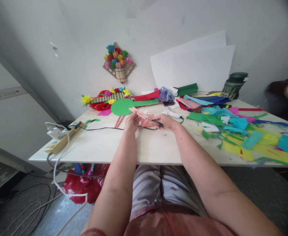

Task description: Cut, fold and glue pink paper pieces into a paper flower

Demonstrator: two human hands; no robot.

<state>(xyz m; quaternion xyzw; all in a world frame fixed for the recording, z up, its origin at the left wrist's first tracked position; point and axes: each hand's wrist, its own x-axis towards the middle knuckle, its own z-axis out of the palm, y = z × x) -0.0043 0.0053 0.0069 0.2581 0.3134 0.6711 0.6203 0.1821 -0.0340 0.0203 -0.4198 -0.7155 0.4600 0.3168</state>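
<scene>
Between the fingers of my left hand [132,122] is a folded strip of salmon-pink crepe paper [137,112]. My right hand [168,122] is closed around the dark handles of a pair of scissors [156,122]. The scissor blades point left, against the pink strip. A wider piece of pink crepe paper [147,121] hangs or lies just behind and between my hands. Left of my left hand, narrow pink strips [119,121] rest on the table. Behind my hands lies a round green paper piece [122,107] with a long green band.
A white glue gun [172,113] lies behind my right hand. Coloured paper scraps [232,127] cover the table's right side, near a green bottle [234,86]. A power strip [64,137] sits at the left, and a black cord [104,128] crosses the table [158,151]. Paper flowers [109,96] stand behind.
</scene>
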